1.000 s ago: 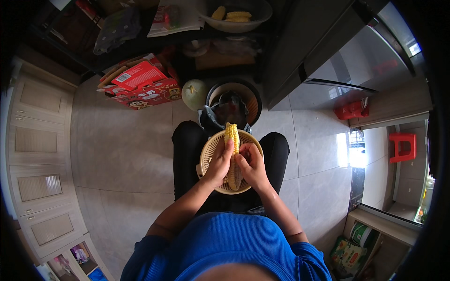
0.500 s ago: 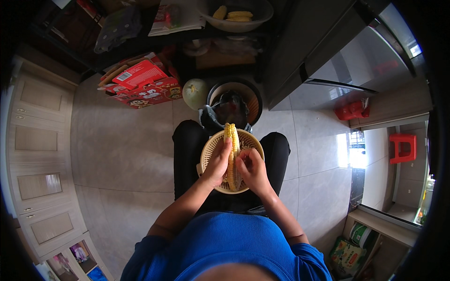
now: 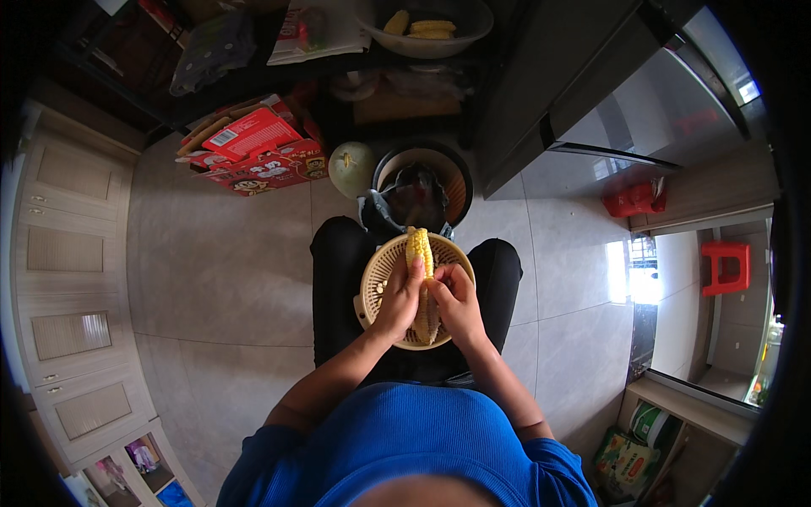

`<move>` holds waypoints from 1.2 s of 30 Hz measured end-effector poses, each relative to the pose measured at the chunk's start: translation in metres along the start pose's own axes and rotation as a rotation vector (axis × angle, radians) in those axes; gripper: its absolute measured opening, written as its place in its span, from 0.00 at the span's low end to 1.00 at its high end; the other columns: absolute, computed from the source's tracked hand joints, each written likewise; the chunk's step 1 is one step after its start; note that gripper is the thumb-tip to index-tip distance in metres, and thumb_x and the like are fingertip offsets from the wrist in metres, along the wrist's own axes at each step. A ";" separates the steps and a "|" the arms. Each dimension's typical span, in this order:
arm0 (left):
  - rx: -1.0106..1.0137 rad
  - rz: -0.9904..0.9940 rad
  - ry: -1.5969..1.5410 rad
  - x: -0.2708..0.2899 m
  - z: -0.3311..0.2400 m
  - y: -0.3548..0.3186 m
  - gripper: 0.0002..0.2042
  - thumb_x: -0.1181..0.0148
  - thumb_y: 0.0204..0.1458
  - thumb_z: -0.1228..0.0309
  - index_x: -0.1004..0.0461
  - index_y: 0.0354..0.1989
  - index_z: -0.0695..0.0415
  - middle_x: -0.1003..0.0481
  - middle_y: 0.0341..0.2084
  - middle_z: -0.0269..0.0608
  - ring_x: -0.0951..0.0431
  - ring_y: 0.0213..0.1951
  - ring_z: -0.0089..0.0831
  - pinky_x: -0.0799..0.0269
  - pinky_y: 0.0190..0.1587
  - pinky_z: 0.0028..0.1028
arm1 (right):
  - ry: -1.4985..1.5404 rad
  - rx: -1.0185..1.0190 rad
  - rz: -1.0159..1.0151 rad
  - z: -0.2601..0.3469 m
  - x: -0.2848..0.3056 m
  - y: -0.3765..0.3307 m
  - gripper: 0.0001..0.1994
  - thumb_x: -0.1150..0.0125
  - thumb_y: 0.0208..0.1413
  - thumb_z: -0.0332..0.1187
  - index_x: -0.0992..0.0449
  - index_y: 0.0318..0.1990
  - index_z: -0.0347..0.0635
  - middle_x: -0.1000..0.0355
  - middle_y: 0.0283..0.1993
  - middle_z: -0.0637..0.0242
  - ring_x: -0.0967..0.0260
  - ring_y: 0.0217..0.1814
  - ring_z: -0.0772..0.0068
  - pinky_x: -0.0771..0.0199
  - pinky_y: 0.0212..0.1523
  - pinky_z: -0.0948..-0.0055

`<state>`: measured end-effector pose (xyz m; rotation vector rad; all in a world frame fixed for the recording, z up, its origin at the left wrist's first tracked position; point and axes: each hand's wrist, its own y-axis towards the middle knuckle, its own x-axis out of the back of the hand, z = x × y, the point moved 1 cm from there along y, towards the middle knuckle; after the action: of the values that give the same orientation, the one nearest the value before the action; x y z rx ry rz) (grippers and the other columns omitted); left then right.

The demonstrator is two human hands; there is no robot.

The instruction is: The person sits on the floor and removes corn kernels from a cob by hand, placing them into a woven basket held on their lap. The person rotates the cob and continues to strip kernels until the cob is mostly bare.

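At the centre of the frame I see both hands wrapped around a corn cob [image 3: 419, 253] over a beige basket [image 3: 376, 283] resting on the lap. My left hand [image 3: 399, 300] fingers grip its left side; my right hand [image 3: 456, 300] fingers close on its right. A dark bin [image 3: 456, 182] stands just above, beside a pale melon [image 3: 351, 167].

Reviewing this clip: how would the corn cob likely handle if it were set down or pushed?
The corn cob looks stiff, spanning the woven basket without sagging. Its round, long shape suggests it would roll if pushed sideways. Both the left hand and right hand grip it, hinting that its bumpy kernels may be slick.
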<state>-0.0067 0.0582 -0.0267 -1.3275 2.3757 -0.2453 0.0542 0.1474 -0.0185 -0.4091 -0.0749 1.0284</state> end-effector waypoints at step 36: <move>0.057 0.047 -0.094 0.002 0.014 -0.004 0.19 0.61 0.59 0.58 0.40 0.51 0.59 0.34 0.40 0.39 0.34 0.42 0.24 0.37 0.44 0.24 | -0.222 0.192 -0.013 -0.005 0.005 -0.008 0.06 0.46 0.52 0.25 0.36 0.35 0.38 0.40 0.27 0.75 0.44 0.26 0.87 0.41 0.26 0.86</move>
<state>0.0017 0.0554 -0.0384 -1.2282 2.3018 -0.2305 0.0647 0.1468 -0.0212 -0.1190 -0.1765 1.0551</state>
